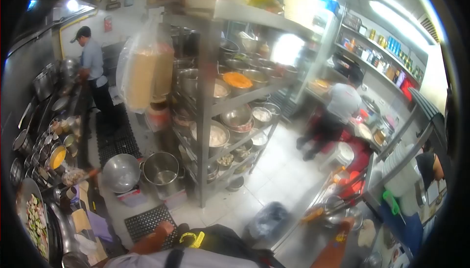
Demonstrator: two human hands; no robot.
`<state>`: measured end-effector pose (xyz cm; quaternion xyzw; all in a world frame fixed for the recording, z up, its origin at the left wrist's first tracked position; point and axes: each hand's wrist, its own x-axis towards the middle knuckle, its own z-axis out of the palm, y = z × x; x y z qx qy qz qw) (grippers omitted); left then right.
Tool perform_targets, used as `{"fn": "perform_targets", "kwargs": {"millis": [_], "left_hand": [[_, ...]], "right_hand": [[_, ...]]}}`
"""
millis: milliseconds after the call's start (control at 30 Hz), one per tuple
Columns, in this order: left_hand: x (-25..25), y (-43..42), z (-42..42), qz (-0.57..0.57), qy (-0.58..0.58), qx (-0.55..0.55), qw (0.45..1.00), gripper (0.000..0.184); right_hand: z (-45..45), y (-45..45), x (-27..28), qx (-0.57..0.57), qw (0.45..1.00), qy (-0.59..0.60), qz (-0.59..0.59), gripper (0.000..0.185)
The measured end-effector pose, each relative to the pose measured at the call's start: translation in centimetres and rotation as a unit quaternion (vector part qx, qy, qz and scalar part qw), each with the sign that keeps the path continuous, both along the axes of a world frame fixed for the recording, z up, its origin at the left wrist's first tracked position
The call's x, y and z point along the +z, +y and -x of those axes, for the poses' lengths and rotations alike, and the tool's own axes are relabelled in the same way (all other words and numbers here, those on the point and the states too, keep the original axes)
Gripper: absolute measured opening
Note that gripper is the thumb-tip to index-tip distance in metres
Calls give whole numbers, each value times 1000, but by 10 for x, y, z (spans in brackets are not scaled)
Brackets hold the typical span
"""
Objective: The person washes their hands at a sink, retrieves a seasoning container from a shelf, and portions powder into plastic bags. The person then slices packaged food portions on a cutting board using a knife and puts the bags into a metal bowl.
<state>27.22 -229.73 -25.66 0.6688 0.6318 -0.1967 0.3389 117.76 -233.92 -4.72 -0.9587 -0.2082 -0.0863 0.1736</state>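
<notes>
My left hand (164,230) hangs low in front of my body, over a black perforated mat (147,219). Its fingers are too blurred to make out, and I see nothing held in it. My right arm reaches out to the right counter. There my right hand (345,224) is closed at the edge of a small metal bowl (355,213), though blur hides the exact grip. Another metal bowl (334,202) sits just beyond it. A pale cloth-like item (367,232) lies to the right of my hand.
A metal rack (203,121) full of bowls stands ahead. A large steel pot (161,169) and wide bowl (121,172) sit beside it. A lined bin (268,219) stands on the floor. A wok of chopped vegetables (35,224) is at left. Co-workers (93,64) (342,101) work farther off.
</notes>
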Motion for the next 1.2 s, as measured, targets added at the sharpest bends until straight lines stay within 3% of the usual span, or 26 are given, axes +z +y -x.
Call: {"fn": "perform_targets", "kwargs": {"millis": [67,133,233,333,400,500,600,667,700,733,767,900,933,1067,1167,1200], "left_hand": [[-45,-40,27,-105,95,-141,980,29],[-34,-71,42,-112,85,-235,962,27],[-30,-109,57,-250,82,-279,924,18],[-39,-94,54,-128,79,-278,949,21],[-41,-72,45,-54,72,-246,965,23],[-37,-30,23,-61,6,-119,991,24],[-29,-2,4,-35,-78,65,994,27],[-13,16,-9,-48,-99,141,984,29],[-10,21,-7,-63,-108,123,985,28],[-7,28,3,-70,-107,73,989,28],[-11,33,14,-71,-103,25,992,27],[-30,52,55,-52,-91,-100,990,26],[-35,55,68,-47,-85,-112,989,25],[-34,62,109,-37,-84,-128,988,24],[-42,69,131,-39,-91,-138,985,23],[-46,72,138,-40,-95,-144,984,22]], "right_hand": [[18,0,23,8,999,-45,-18,24],[26,3,41,16,996,-81,-40,24],[39,1,71,22,988,-132,-76,25],[58,-3,104,36,980,-171,-98,26],[67,-9,118,43,976,-190,-94,29],[74,-18,129,46,972,-219,-72,41],[37,-38,92,32,949,-306,-62,42],[4,-61,44,16,901,-434,-15,43],[-4,-69,32,-6,882,-471,-5,43],[-9,-80,22,-3,888,-456,65,46],[22,-84,31,8,887,-419,-197,37],[136,-127,85,-57,924,-190,-326,24],[167,-137,100,-100,927,-83,-351,21],[234,-175,52,-132,821,65,-551,11],[271,-200,-33,-152,854,130,-480,11],[297,-187,-29,-182,820,192,-507,11]]}}
